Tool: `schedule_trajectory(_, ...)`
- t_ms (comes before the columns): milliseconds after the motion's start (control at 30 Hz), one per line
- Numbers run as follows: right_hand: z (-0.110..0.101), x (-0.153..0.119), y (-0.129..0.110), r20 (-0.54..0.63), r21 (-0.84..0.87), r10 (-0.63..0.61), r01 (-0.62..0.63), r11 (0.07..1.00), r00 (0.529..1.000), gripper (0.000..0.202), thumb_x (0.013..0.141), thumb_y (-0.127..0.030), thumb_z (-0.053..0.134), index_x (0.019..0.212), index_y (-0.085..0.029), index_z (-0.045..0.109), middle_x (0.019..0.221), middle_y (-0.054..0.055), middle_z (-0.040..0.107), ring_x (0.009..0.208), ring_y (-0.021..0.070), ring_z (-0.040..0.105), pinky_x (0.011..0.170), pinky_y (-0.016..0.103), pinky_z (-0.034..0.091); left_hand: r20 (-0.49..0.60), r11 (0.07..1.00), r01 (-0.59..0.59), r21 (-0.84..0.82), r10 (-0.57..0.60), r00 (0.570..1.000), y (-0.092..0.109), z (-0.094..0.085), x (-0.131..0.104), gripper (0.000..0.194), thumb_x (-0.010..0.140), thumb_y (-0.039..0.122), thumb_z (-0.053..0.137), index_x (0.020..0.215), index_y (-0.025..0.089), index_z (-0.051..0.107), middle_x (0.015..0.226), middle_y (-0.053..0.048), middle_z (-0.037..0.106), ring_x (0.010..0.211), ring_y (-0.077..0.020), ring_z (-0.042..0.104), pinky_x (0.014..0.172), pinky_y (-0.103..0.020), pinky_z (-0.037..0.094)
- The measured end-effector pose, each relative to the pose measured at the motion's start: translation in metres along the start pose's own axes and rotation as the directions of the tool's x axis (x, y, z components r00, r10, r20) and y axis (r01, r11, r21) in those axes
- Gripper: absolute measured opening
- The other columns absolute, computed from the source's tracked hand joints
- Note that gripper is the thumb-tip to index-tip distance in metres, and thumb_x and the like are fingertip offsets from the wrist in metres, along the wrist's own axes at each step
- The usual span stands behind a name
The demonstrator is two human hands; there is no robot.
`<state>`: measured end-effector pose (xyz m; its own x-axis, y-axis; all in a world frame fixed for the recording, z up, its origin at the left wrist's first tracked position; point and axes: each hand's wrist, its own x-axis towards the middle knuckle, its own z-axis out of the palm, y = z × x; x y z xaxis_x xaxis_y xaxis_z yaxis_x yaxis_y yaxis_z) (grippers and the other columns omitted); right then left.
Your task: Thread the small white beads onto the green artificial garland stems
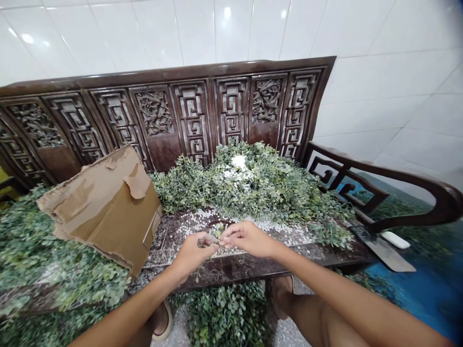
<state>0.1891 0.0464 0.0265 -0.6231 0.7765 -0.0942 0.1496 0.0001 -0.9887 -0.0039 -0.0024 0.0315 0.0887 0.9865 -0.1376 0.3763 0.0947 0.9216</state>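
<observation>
Above the front edge of the dark wooden bench (231, 267), my two hands meet over a small leafy sprig (218, 230) with green leaves. My left hand (197, 250) pinches its stem between thumb and fingers, and a bit of greenery hangs down below that hand. My right hand (244, 237) is closed at the fingertips on the same sprig, close to the left fingers. Many small white pieces (260, 229) lie scattered on the seat just behind my hands. A large heap of green foliage sprigs (282, 188) rises behind them, with more white pieces on top.
A torn cardboard piece (104, 212) leans at the left, beside more foliage (21, 246). A flat metal blade (388, 250) and a white oblong object (396, 239) lie by the right armrest (415, 202). More foliage (227, 318) sits on the floor between my legs.
</observation>
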Motion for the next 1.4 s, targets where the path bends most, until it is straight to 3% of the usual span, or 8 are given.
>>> schedule_trajectory(133, 0.003, -0.001, -0.005, -0.026, -0.048, -0.063, 0.062, 0.997, 0.998, 0.028, 0.077, -0.041, 0.068, 0.082, -0.013, 0.07, 0.07, 0.005, 0.071, 0.065, 0.0176, 0.067, 0.066, 0.032, 0.055, 0.01, 1.0, -0.017, 0.016, 0.017, 1.0, 0.01, -0.002, -0.004, 0.025, 0.07, 0.041, 0.064, 0.066, 0.017, 0.064, 0.067, -0.001, 0.062, 0.072, -0.0189, 0.055, 0.07, -0.028, 0.04)
schedule_trajectory(333, 0.007, -0.003, -0.009, -0.029, -0.009, -0.13, 0.13, 0.991, 0.991, 0.026, 0.079, -0.04, 0.067, 0.084, -0.015, 0.065, 0.07, 0.004, 0.07, 0.066, 0.0165, 0.066, 0.066, 0.031, 0.053, 0.024, 0.998, -0.062, -0.034, 0.062, 0.998, 0.011, -0.003, -0.004, 0.024, 0.075, 0.04, 0.061, 0.068, 0.017, 0.066, 0.068, -0.002, 0.065, 0.072, -0.0193, 0.055, 0.07, -0.028, 0.041)
schedule_trajectory(533, 0.008, -0.003, -0.013, -0.096, -0.227, -0.196, 0.17, 0.959, 0.976, 0.022, 0.082, -0.036, 0.064, 0.082, -0.017, 0.073, 0.075, 0.004, 0.069, 0.068, 0.0158, 0.061, 0.063, 0.027, 0.046, 0.021, 0.992, -0.072, -0.099, 0.075, 0.997, 0.007, -0.004, -0.005, 0.021, 0.078, 0.036, 0.058, 0.078, 0.018, 0.068, 0.082, -0.002, 0.068, 0.082, -0.0202, 0.056, 0.077, -0.029, 0.04)
schedule_trajectory(767, 0.009, -0.002, -0.012, -0.088, -0.203, -0.182, 0.161, 0.966, 0.979, 0.022, 0.084, -0.035, 0.06, 0.081, -0.016, 0.072, 0.074, 0.003, 0.068, 0.067, 0.0152, 0.059, 0.062, 0.026, 0.044, -0.006, 0.992, 0.031, -0.12, -0.032, 0.999, 0.014, -0.003, -0.007, 0.024, 0.067, 0.04, 0.069, 0.07, 0.016, 0.064, 0.07, -0.001, 0.063, 0.074, -0.0186, 0.055, 0.072, -0.028, 0.04)
schedule_trajectory(1067, 0.011, -0.001, -0.011, -0.092, -0.091, -0.186, 0.177, 0.98, 0.978, 0.018, 0.081, -0.034, 0.064, 0.078, -0.016, 0.066, 0.073, 0.003, 0.068, 0.068, 0.0152, 0.061, 0.065, 0.027, 0.047, 0.028, 0.995, 0.011, -0.098, -0.008, 1.0, 0.008, 0.002, -0.008, 0.026, 0.074, 0.042, 0.063, 0.07, 0.016, 0.064, 0.071, -0.002, 0.065, 0.074, -0.0192, 0.057, 0.072, -0.029, 0.041)
schedule_trajectory(1400, 0.011, -0.002, -0.008, -0.054, -0.167, -0.187, 0.176, 0.97, 0.981, 0.02, 0.083, -0.033, 0.062, 0.081, -0.016, 0.074, 0.073, 0.003, 0.069, 0.065, 0.0146, 0.058, 0.061, 0.026, 0.044, -0.005, 0.997, -0.02, -0.068, 0.02, 1.0, 0.01, 0.004, -0.009, 0.02, 0.076, 0.033, 0.058, 0.066, 0.017, 0.063, 0.069, -0.002, 0.066, 0.074, -0.0194, 0.058, 0.074, -0.03, 0.042)
